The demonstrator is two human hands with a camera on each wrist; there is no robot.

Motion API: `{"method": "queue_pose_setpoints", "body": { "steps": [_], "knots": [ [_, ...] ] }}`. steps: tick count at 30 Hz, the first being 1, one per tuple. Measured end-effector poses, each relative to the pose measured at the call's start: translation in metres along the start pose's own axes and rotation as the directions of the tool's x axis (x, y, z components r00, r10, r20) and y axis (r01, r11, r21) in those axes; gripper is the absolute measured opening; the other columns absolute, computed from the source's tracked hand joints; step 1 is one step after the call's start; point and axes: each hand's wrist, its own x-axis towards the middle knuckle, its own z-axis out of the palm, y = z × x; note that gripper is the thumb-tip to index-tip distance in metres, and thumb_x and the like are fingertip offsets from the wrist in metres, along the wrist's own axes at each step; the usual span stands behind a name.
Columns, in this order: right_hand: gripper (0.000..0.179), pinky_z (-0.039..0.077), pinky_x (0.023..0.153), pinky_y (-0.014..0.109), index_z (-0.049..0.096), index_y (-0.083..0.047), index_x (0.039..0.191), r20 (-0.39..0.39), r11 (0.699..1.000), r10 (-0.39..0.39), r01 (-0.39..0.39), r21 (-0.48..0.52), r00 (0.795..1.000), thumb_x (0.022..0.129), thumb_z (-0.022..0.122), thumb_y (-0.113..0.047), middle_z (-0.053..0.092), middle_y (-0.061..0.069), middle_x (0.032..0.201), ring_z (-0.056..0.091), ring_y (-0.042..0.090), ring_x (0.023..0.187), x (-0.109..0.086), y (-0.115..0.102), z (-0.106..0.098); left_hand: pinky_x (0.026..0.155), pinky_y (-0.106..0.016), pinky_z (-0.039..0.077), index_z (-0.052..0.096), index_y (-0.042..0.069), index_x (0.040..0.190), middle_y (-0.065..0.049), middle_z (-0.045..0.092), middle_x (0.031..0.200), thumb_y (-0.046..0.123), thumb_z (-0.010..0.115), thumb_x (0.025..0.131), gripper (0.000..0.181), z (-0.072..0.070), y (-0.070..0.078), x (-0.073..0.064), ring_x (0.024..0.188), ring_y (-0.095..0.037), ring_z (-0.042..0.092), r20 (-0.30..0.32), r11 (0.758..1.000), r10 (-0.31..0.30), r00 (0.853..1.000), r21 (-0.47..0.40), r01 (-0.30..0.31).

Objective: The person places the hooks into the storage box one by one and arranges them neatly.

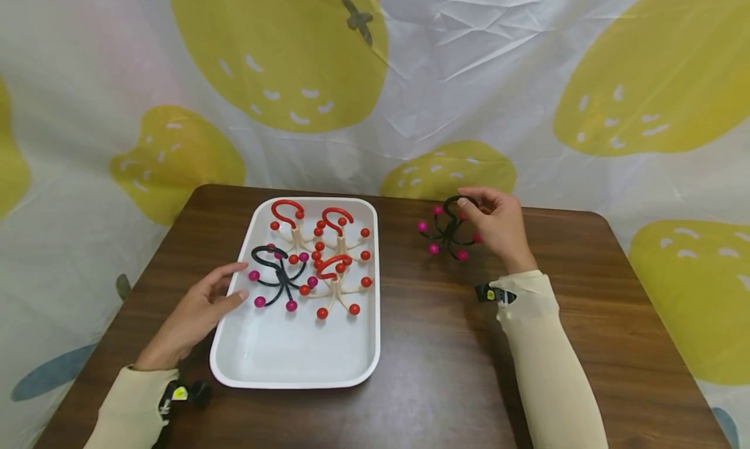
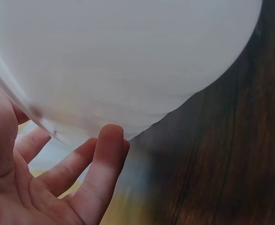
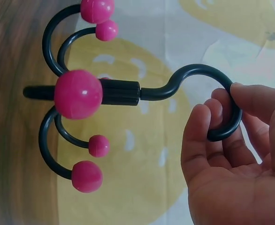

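Observation:
In the head view my right hand (image 1: 498, 224) is at the back right of the table. It pinches the hook of a black multi-arm hanger (image 3: 121, 92) with pink ball tips between thumb and fingers. The hanger is upright, arms downward; whether it touches the table I cannot tell. My left hand (image 1: 199, 312) holds the left rim of a white tray (image 1: 293, 361), with thumb at the rim and fingers against the outer wall. Inside the tray stand another black hanger (image 1: 281, 276) with pink balls and three beige hangers (image 1: 336, 289) with red hooks and red balls.
The tray lies on a dark brown wooden table (image 1: 433, 371), left of its middle. Behind the table hangs a white cloth (image 1: 457, 97) printed with yellow fruit. Both wrists wear black straps (image 1: 495, 294).

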Motion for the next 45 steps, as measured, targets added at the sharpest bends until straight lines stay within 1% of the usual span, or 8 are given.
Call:
{"method": "queue_pose_setpoints", "body": {
  "steps": [7, 9, 16, 20, 24, 30, 40, 45],
  "knots": [
    [0.023, 0.052, 0.083, 0.016, 0.075, -0.005, 0.110, -0.017, 0.998, -0.040, 0.041, 0.054, 0.999, 0.091, 0.073, -0.017, 0.073, 0.010, 0.110, 0.065, 0.000, 0.093, 0.000, 0.002, 0.003, 0.074, -0.036, 0.060, 0.040, 0.026, 0.150, -0.023, 0.051, 0.138, 0.037, 0.066, 0.095, 0.061, 0.000, 0.001, 0.000, 0.099, -0.033, 0.063, 0.006, 1.000, -0.004, 1.000, -0.013, 0.004],
    [0.023, 0.053, 0.083, 0.015, 0.074, -0.003, 0.109, -0.012, 0.995, -0.069, 0.070, 0.076, 0.998, 0.090, 0.073, -0.016, 0.073, 0.011, 0.110, 0.066, 0.000, 0.094, -0.002, -0.004, 0.005, 0.074, -0.035, 0.060, 0.040, 0.026, 0.150, -0.023, 0.051, 0.137, 0.036, 0.065, 0.096, 0.061, -0.001, 0.001, 0.000, 0.099, -0.033, 0.062, 0.004, 1.000, -0.001, 1.000, -0.008, 0.001],
    [0.019, 0.055, 0.080, 0.017, 0.073, 0.004, 0.108, 0.018, 0.989, -0.113, 0.111, 0.095, 0.993, 0.090, 0.070, -0.004, 0.071, 0.023, 0.110, 0.067, 0.001, 0.093, -0.017, -0.050, 0.008, 0.073, -0.035, 0.060, 0.041, 0.027, 0.150, -0.023, 0.051, 0.137, 0.035, 0.065, 0.096, 0.060, -0.001, 0.001, 0.000, 0.099, -0.033, 0.062, -0.003, 1.000, 0.009, 1.000, 0.003, -0.009],
    [0.019, 0.055, 0.076, 0.019, 0.073, 0.003, 0.107, 0.031, 0.985, -0.143, 0.139, 0.104, 0.989, 0.090, 0.070, -0.004, 0.072, 0.021, 0.108, 0.068, 0.004, 0.092, -0.020, -0.058, 0.010, 0.075, -0.035, 0.060, 0.042, 0.028, 0.150, -0.022, 0.049, 0.141, 0.036, 0.065, 0.096, 0.060, -0.001, -0.002, 0.000, 0.104, -0.034, 0.062, -0.011, 1.000, 0.017, 1.000, -0.001, -0.017],
    [0.019, 0.055, 0.073, 0.018, 0.073, 0.004, 0.107, 0.051, 0.981, -0.161, 0.154, 0.121, 0.986, 0.090, 0.070, -0.003, 0.070, 0.027, 0.108, 0.068, 0.005, 0.088, -0.025, -0.066, 0.012, 0.078, -0.036, 0.059, 0.042, 0.028, 0.151, -0.021, 0.045, 0.147, 0.036, 0.064, 0.096, 0.060, -0.001, -0.001, 0.000, 0.111, -0.036, 0.060, -0.011, 1.000, 0.016, 1.000, -0.013, -0.016],
    [0.018, 0.054, 0.070, 0.017, 0.072, 0.005, 0.106, 0.074, 0.978, -0.177, 0.168, 0.121, 0.981, 0.090, 0.070, -0.002, 0.071, 0.024, 0.106, 0.067, 0.004, 0.084, -0.031, -0.078, 0.015, 0.076, -0.035, 0.059, 0.041, 0.027, 0.151, -0.022, 0.046, 0.145, 0.038, 0.064, 0.096, 0.061, -0.001, 0.000, 0.001, 0.108, -0.035, 0.060, -0.005, 1.000, 0.014, 1.000, -0.011, -0.014],
    [0.016, 0.045, 0.055, 0.017, 0.073, 0.005, 0.101, 0.080, 0.953, -0.277, 0.263, 0.149, 0.958, 0.086, 0.072, 0.004, 0.073, 0.017, 0.090, 0.054, 0.007, 0.062, -0.045, -0.100, 0.022, 0.080, -0.037, 0.060, 0.040, 0.030, 0.151, -0.020, 0.044, 0.146, 0.044, 0.063, 0.095, 0.062, -0.001, -0.001, -0.001, 0.112, -0.038, 0.058, 0.000, 1.000, 0.020, 1.000, 0.018, -0.020],
    [0.015, 0.047, 0.056, 0.019, 0.073, 0.004, 0.100, 0.120, 0.943, -0.310, 0.289, 0.163, 0.943, 0.085, 0.072, 0.004, 0.072, 0.014, 0.084, 0.060, 0.011, 0.064, -0.052, -0.109, 0.024, 0.079, -0.038, 0.060, 0.040, 0.030, 0.152, -0.022, 0.044, 0.146, 0.041, 0.063, 0.096, 0.061, -0.002, 0.000, -0.002, 0.112, -0.037, 0.058, 0.001, 1.000, 0.028, 1.000, 0.013, -0.028]
  ]
}}
